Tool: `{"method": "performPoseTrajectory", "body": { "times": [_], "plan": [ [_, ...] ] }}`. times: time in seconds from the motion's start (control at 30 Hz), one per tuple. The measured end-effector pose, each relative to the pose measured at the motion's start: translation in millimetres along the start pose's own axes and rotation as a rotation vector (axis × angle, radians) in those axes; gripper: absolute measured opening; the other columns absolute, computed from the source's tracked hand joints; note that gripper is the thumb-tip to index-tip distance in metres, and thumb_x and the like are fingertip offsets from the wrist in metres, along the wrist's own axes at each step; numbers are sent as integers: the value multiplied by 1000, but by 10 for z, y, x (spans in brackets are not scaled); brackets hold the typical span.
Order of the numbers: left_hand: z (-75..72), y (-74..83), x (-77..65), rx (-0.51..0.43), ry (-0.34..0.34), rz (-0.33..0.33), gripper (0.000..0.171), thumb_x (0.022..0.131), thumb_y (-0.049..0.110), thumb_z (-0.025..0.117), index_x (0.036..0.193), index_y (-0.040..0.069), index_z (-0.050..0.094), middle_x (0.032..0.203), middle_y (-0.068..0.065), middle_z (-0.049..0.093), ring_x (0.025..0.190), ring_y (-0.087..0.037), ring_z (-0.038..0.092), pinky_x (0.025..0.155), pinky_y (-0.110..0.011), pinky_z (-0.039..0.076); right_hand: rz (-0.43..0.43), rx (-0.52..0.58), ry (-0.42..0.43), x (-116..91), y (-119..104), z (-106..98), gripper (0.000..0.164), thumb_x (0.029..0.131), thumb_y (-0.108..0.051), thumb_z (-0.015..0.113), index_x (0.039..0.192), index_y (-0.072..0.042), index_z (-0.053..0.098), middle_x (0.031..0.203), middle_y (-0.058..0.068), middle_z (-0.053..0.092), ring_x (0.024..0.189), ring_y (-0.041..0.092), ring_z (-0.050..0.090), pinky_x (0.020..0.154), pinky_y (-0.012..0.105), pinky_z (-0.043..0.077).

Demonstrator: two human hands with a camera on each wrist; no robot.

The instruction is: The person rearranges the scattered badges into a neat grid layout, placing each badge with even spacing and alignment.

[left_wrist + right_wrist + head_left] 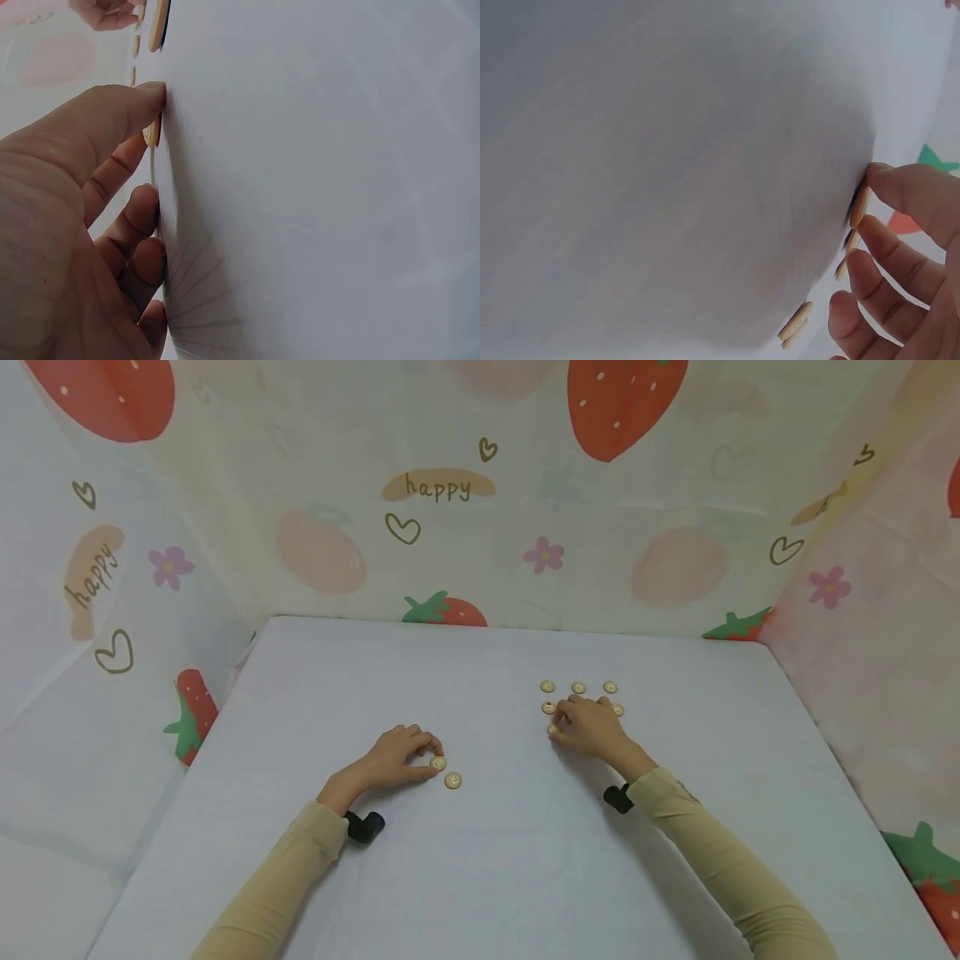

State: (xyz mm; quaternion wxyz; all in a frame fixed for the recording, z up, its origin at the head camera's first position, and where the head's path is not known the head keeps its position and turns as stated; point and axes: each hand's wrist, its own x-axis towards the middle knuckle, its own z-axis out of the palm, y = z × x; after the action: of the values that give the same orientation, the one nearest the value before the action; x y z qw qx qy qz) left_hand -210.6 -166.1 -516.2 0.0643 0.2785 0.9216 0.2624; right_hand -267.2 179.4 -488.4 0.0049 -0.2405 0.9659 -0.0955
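My left hand point(393, 756) is low over the white table, thumb and forefinger pinching a small round wooden-looking disc point(438, 762) by its edges. In the left wrist view, that disc point(153, 131) appears edge-on beneath the thumb, against the cloth. Just to its right lies a loose disc point(453, 781). Farther right, my right hand point(592, 728) pinches another pale disc point(552, 729) at the near left corner of a group of discs. The right wrist view has this disc point(860, 202) between thumb and forefinger, close to the cloth. The right hand covers part of the group.
Beyond the right hand, three discs form a far row, its middle one a disc point(578, 688). Nearer are a disc point(549, 707) on the left and a disc point(618, 710) on the right. A patterned curtain point(465, 560) surrounds the table point(465, 877) at the back and sides.
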Motion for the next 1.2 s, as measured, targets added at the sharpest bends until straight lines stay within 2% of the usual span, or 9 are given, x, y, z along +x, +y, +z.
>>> {"method": "performPoseTrajectory", "body": {
  "times": [0.23, 0.53, 1.0, 1.2],
  "plan": [
    [-2, -6, 2, 0, 0, -1, 24, 84, 32, 66, 105, 21, 61, 91, 4, 53, 83, -13, 43, 77, -33, 33, -22, 48, -11, 6, -17, 16, 16, 83, -26, 65, 94, -14, 65, 85, -1, 58, 79, 15, 54, 71, 38, 34],
    [24, -27, -9, 0, 10, 15, 23, 84, 31, 66, 104, 20, 61, 89, 4, 52, 81, -12, 42, 74, -31, 33, -38, 50, -58, -11, -51, 28, 19, 84, -26, 65, 100, -15, 64, 91, 1, 61, 87, 17, 58, 78, 46, 36],
    [31, -24, -12, -7, 9, 8, 23, 84, 31, 66, 104, 21, 61, 90, 5, 53, 83, -12, 43, 77, -33, 33, -30, 29, -40, -32, -40, 4, 19, 85, -28, 65, 99, -15, 64, 87, -1, 58, 79, 15, 56, 74, 42, 35],
    [23, -21, -13, -3, 20, 13, 23, 84, 31, 67, 103, 21, 62, 91, 4, 54, 84, -12, 44, 77, -33, 34, -58, 56, 12, -9, -84, 3, 18, 82, -23, 63, 98, -15, 65, 83, -2, 57, 73, 14, 54, 74, 44, 36]
  ]
}}
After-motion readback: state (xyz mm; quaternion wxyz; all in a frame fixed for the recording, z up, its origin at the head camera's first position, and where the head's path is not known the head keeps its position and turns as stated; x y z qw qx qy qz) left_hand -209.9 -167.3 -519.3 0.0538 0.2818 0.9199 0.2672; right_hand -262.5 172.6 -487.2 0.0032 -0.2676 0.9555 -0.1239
